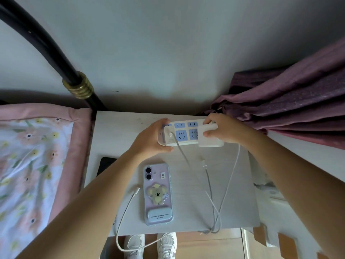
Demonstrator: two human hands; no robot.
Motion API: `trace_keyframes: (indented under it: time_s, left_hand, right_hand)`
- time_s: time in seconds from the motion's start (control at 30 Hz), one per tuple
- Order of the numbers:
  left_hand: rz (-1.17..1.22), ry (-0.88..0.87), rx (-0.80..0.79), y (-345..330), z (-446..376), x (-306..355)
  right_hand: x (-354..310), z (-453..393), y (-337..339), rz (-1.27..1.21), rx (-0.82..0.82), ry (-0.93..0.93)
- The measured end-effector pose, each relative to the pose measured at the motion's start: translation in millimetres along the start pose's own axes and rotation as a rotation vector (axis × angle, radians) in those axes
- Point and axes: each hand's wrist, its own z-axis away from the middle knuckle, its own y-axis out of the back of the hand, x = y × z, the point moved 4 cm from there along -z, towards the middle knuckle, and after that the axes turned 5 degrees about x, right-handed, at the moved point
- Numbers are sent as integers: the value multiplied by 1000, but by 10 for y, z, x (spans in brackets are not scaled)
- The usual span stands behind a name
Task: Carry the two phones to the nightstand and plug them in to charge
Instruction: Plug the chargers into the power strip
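Observation:
A phone in a lilac case with a koala grip (pixel 158 194) lies face down in the middle of the pale nightstand (pixel 119 131). A dark phone (pixel 106 164) lies at the left edge, partly hidden under my left forearm. A white power strip with blue sockets (pixel 183 132) sits at the back. My left hand (pixel 151 139) grips its left end. My right hand (pixel 224 130) pinches a white charger block (pixel 211 143) pressed against the strip's right end. A loose white cable end (pixel 136 190) lies left of the lilac phone; two more cables (pixel 211 186) trail off the front edge.
A bed with a pink-edged floral quilt (pixel 33 165) borders the nightstand on the left, with a black bedpost (pixel 56 53) behind. Purple curtains (pixel 291 101) hang at the right. My white shoes (pixel 149 245) show below the front edge.

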Motion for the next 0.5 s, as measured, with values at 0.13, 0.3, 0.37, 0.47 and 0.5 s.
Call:
trace_keyframes:
  time_s: [0.13, 0.3, 0.37, 0.47, 0.5]
  left_hand:
    - [6, 7, -1, -11, -1, -28]
    - [2, -2, -7, -15, 0, -32]
    - [-5, -6, -3, -14, 8, -21]
    - [-5, -18, 11, 11, 21, 18]
    - [-3, -21, 13, 21, 24, 29]
  right_hand:
    - [-117, -62, 24, 60, -34, 13]
    - [-280, -92, 30, 181, -26, 17]
    - [-361, -100, 8, 232, -19, 6]
    - [-452, -122, -15, 287, 5, -16]
    - [-471, -126, -19, 294, 12, -23]
